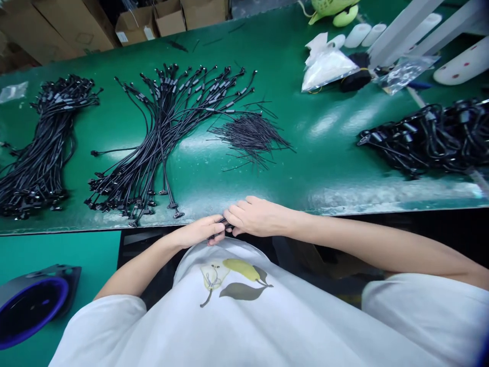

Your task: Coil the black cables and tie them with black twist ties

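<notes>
At the near edge of the green table, both hands meet in front of the white shirt. My left hand (201, 231) is closed around a short black cable bundle (226, 224). My right hand (255, 216) grips the same bundle from the other side, its fingers curled over it; most of the bundle is hidden by the fingers. Just beyond the hands lies a loose pile of thin black ties (254, 133). Left of that, a large spread of black cables (162, 127) with small connectors at both ends fans out across the tabletop.
Another bunch of black cables (49, 137) lies at far left. Coiled black cables (431, 135) are heaped at right. Behind them are a white plastic bag (328, 66), white rolls (358, 35) and grey posts (401, 33). Cardboard boxes (72, 25) line the far side. A blue-rimmed stool (57, 300) stands lower left.
</notes>
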Action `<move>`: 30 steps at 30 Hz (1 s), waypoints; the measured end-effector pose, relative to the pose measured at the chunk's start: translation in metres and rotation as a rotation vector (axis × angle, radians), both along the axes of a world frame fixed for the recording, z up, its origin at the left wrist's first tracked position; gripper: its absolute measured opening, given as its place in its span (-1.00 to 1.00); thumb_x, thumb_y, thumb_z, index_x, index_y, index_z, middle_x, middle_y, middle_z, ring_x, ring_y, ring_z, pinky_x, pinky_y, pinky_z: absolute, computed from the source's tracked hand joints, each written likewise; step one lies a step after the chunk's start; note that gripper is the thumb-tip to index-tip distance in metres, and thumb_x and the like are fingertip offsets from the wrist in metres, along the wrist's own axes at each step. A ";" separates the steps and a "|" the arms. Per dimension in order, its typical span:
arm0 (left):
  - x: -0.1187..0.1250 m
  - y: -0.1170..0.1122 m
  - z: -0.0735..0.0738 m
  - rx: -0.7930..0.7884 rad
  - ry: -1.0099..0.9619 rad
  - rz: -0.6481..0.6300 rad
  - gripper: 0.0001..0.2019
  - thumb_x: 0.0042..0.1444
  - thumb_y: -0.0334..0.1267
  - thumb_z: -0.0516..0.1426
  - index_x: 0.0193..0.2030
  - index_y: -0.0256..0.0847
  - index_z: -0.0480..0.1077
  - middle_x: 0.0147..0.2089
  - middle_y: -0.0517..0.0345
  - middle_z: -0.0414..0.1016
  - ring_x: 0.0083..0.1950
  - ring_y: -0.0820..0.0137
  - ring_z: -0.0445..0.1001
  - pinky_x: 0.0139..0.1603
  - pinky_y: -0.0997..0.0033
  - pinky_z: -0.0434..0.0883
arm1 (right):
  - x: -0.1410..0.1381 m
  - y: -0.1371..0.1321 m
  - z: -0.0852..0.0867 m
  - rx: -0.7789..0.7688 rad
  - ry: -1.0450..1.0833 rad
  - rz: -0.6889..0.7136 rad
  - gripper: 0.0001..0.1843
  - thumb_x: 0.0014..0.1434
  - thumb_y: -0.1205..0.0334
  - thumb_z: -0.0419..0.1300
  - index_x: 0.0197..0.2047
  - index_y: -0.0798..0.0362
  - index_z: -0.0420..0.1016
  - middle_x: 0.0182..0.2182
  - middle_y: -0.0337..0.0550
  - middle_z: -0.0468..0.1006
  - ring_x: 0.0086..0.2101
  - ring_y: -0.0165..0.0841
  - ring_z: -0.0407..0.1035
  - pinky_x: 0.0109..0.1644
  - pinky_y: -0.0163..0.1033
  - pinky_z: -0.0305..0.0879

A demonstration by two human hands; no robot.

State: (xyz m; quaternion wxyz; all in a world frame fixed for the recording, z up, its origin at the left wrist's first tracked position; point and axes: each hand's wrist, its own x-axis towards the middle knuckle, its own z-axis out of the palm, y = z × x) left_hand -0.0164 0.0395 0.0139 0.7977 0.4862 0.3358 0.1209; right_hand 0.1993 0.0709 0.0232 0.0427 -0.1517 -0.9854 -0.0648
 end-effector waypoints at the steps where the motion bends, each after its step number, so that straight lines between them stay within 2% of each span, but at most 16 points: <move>1: 0.001 0.000 0.000 -0.004 0.014 0.003 -0.58 0.18 0.13 0.05 -0.18 -0.26 0.22 -0.53 0.34 0.19 -0.55 0.55 0.13 -0.48 0.48 0.13 | 0.002 -0.002 -0.001 0.026 0.018 -0.026 -0.56 0.41 -0.03 -0.16 -0.24 0.12 0.33 -0.44 -0.14 0.37 -0.48 -0.38 0.15 -0.42 -0.19 -0.23; 4: 0.004 0.003 0.003 0.020 0.069 -0.006 -0.59 0.18 0.13 0.04 -0.23 -0.25 0.23 -0.52 0.32 0.21 -0.54 0.53 0.17 -0.45 0.46 0.18 | 0.005 -0.004 -0.004 0.065 0.082 -0.045 -0.62 0.43 0.14 -0.18 -0.34 0.10 0.30 -0.52 -0.19 0.32 -0.55 -0.40 0.06 -0.43 -0.17 -0.29; 7: 0.008 0.006 0.011 0.142 0.187 -0.095 -0.64 0.19 0.07 0.04 -0.25 -0.24 0.26 -0.46 0.24 0.31 -0.44 0.47 0.30 -0.33 0.42 0.27 | 0.008 -0.002 -0.006 0.071 0.090 0.013 -0.68 0.40 0.30 -0.15 -0.38 0.08 0.26 -0.56 -0.23 0.29 -0.57 -0.40 0.03 -0.44 -0.18 -0.29; 9: 0.011 0.007 0.013 0.223 0.271 -0.144 -0.67 0.20 0.04 0.04 -0.28 -0.24 0.29 -0.43 0.23 0.34 -0.42 0.46 0.32 -0.30 0.41 0.28 | 0.008 0.000 -0.005 0.081 0.066 0.016 -0.71 0.36 0.35 -0.13 -0.39 0.07 0.26 -0.55 -0.24 0.29 -0.57 -0.40 0.05 -0.44 -0.19 -0.22; 11: 0.014 0.006 0.011 0.230 0.272 -0.091 -0.65 0.20 0.05 0.03 -0.30 -0.24 0.29 -0.46 0.25 0.31 -0.45 0.48 0.28 -0.33 0.42 0.27 | 0.008 0.002 -0.003 0.109 0.052 -0.007 -0.75 0.34 0.37 -0.11 -0.36 0.07 0.28 -0.49 -0.20 0.33 -0.50 -0.37 0.13 -0.38 -0.19 -0.06; 13: 0.016 0.004 0.005 0.157 0.206 0.042 -0.61 0.18 0.10 0.03 -0.30 -0.26 0.28 -0.48 0.27 0.26 -0.47 0.50 0.24 -0.38 0.44 0.25 | 0.007 0.003 -0.001 0.161 0.051 -0.028 -0.77 0.32 0.37 -0.11 -0.24 0.10 0.34 -0.36 -0.10 0.40 -0.36 -0.29 0.23 -0.21 -0.12 0.07; 15: 0.017 0.003 -0.001 0.061 0.150 0.126 -0.58 0.14 0.13 0.07 -0.28 -0.28 0.28 -0.49 0.29 0.23 -0.50 0.52 0.21 -0.43 0.46 0.22 | 0.006 0.002 -0.003 0.206 0.061 -0.026 -0.73 0.32 0.37 -0.13 -0.09 0.17 0.36 -0.28 -0.04 0.42 -0.27 -0.25 0.24 -0.09 -0.06 0.08; 16: 0.017 0.003 -0.004 0.024 0.137 0.134 -0.57 0.12 0.13 0.10 -0.28 -0.28 0.28 -0.50 0.30 0.22 -0.51 0.53 0.20 -0.44 0.47 0.20 | 0.007 0.001 -0.005 0.218 0.069 -0.020 -0.71 0.33 0.37 -0.14 -0.03 0.21 0.34 -0.29 -0.05 0.41 -0.28 -0.25 0.24 -0.10 -0.07 0.08; 18: 0.016 0.003 -0.005 -0.024 0.123 0.113 -0.57 0.08 0.12 0.16 -0.27 -0.28 0.27 -0.52 0.33 0.22 -0.53 0.55 0.18 -0.47 0.49 0.15 | 0.008 -0.001 -0.009 0.221 0.089 -0.010 -0.72 0.34 0.36 -0.14 -0.02 0.22 0.33 -0.40 -0.13 0.35 -0.38 -0.30 0.19 -0.26 -0.13 0.05; 21: 0.013 0.003 -0.003 -0.110 0.085 0.102 -0.56 0.07 0.11 0.19 -0.26 -0.28 0.27 -0.55 0.33 0.23 -0.56 0.57 0.15 -0.50 0.50 0.09 | 0.011 -0.002 -0.009 0.220 0.112 0.030 -0.79 0.36 0.36 -0.11 -0.23 0.12 0.32 -0.48 -0.22 0.27 -0.48 -0.36 0.11 -0.41 -0.18 -0.15; 23: 0.011 0.003 -0.001 -0.233 0.017 0.107 -0.55 0.09 0.12 0.16 -0.26 -0.32 0.31 -0.56 0.31 0.22 -0.58 0.58 0.14 -0.51 0.50 0.07 | 0.013 0.000 -0.004 0.229 0.122 0.059 -0.78 0.36 0.35 -0.10 -0.30 0.09 0.28 -0.44 -0.20 0.31 -0.47 -0.38 0.12 -0.41 -0.18 -0.19; 26: 0.010 0.002 0.001 -0.438 -0.117 0.136 -0.57 0.09 0.08 0.19 -0.26 -0.36 0.37 -0.53 0.26 0.22 -0.56 0.57 0.16 -0.48 0.49 0.10 | 0.016 0.003 0.006 0.244 0.128 0.060 -0.80 0.36 0.36 -0.11 -0.23 0.09 0.30 -0.36 -0.16 0.39 -0.45 -0.40 0.15 -0.40 -0.18 -0.19; 30: 0.015 -0.001 -0.002 -0.505 -0.188 0.156 -0.62 0.01 -0.02 0.28 -0.29 -0.36 0.41 -0.43 0.12 0.34 -0.43 0.49 0.29 -0.35 0.42 0.21 | 0.019 0.002 0.007 0.198 0.141 0.061 -0.79 0.37 0.38 -0.12 -0.20 0.09 0.31 -0.49 -0.24 0.31 -0.52 -0.41 0.10 -0.42 -0.17 -0.23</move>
